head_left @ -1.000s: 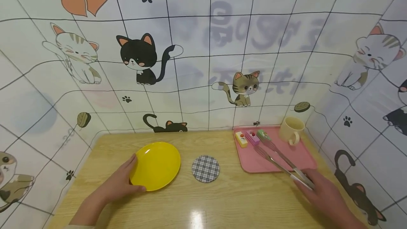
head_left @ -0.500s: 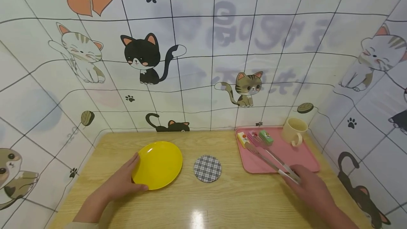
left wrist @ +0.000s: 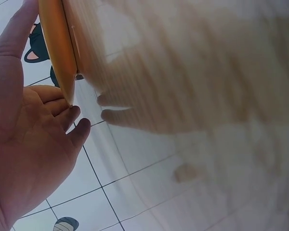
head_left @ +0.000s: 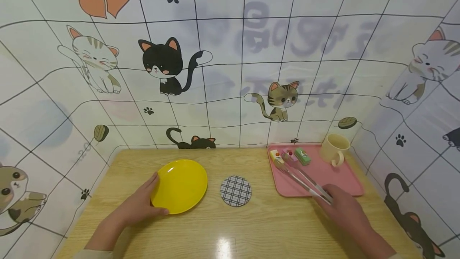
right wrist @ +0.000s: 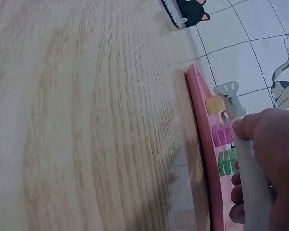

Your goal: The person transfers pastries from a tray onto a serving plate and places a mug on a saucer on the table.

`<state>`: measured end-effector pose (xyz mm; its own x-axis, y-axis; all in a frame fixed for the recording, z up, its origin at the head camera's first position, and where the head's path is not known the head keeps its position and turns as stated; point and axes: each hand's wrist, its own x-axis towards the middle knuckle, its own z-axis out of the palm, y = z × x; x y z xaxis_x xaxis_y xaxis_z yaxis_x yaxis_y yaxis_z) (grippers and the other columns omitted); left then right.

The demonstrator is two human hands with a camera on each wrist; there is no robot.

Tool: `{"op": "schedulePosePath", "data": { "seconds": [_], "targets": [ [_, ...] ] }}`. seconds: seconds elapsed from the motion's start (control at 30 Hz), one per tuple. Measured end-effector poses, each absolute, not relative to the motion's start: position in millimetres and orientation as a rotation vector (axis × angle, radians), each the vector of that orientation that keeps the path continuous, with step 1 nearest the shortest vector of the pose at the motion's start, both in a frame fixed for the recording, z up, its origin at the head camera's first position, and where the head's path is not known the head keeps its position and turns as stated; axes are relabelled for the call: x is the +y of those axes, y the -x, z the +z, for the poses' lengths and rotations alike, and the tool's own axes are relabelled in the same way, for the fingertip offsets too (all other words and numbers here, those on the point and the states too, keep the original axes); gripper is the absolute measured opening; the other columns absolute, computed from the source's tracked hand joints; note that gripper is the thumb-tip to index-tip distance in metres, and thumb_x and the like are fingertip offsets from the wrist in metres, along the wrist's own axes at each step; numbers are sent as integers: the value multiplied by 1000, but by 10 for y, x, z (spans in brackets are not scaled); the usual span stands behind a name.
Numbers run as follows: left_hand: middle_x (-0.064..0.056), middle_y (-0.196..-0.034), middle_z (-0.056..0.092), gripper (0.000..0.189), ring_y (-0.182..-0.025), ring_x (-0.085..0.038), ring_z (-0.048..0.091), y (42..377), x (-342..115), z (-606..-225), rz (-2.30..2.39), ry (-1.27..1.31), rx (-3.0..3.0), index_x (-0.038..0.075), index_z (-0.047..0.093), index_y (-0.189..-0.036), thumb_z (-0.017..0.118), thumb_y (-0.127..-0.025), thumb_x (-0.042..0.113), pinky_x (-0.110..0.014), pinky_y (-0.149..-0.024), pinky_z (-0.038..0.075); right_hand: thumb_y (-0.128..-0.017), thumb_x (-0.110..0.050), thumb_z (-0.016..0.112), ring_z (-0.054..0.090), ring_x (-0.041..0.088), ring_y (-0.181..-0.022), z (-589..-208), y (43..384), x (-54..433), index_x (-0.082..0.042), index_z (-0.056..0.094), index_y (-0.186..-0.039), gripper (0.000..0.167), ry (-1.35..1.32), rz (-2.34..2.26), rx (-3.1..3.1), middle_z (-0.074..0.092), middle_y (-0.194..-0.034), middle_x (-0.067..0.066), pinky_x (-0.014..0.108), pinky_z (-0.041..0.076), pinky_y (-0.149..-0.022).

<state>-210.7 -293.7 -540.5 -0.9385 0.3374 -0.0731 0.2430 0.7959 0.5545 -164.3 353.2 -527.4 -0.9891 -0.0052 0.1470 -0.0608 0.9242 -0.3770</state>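
My left hand (head_left: 140, 203) holds the left rim of a round yellow plate (head_left: 182, 187), thumb at the front and fingers farther back. The left wrist view shows the plate's edge (left wrist: 58, 48) between thumb and fingers. In my right hand (head_left: 343, 209) are metal tongs (head_left: 303, 179) with forked tips and pale handles. The tips stand apart over a pink tray (head_left: 339, 179), at the yellow toy cake (head_left: 275, 155) and the pink toy cake (head_left: 292, 155). Whether they touch either cake I cannot tell. Beside these lies a green toy cake (head_left: 303, 156).
A cream mug (head_left: 335, 148) stands at the tray's back right corner. Between plate and tray lies a round checked coaster (head_left: 236, 191). Cat-patterned sheeting (head_left: 223, 115) rises behind and at both sides of the wooden table (head_left: 201, 231).
My right hand has moved left with the tongs, whose tips shifted from the pink and green cakes toward the yellow one. My left hand stays on the plate. The head view has turned slightly.
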Motion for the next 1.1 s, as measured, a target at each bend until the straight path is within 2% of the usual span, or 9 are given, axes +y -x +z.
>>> {"op": "schedulePosePath", "data": {
  "seconds": [0.57, 0.87, 1.1],
  "targets": [
    [-34, -179, 13, 133, -162, -57, 21, 2113, -2931, -5387, 829, -464, 2797, -12, 24, -169, 94, -82, 61, -70, -128, 25, -102, -28, 81, 52, 17, -71, -5320, 1742, 3455, -8, 71, -104, 23, -26, 587, -2994, 62, -82, -4, 40, 47, -64],
    [-32, -180, 13, 133, -163, -56, 21, 2111, -2927, -5374, 821, -447, 2794, -11, 24, -170, 94, -82, 60, -69, -128, 24, -105, -29, 77, 54, 18, -72, -5352, 1751, 3464, -14, 70, -98, 18, -8, 626, -2994, 66, -82, -3, 42, 51, -65],
    [-32, -180, 13, 133, -163, -56, 21, 2101, -2912, -5352, 833, -445, 2790, -11, 24, -170, 95, -82, 59, -69, -128, 25, -107, -30, 74, 54, 18, -72, -5346, 1733, 3456, -13, 72, -99, 19, 10, 626, -2998, 66, -82, -3, 42, 50, -65]
  ]
}}
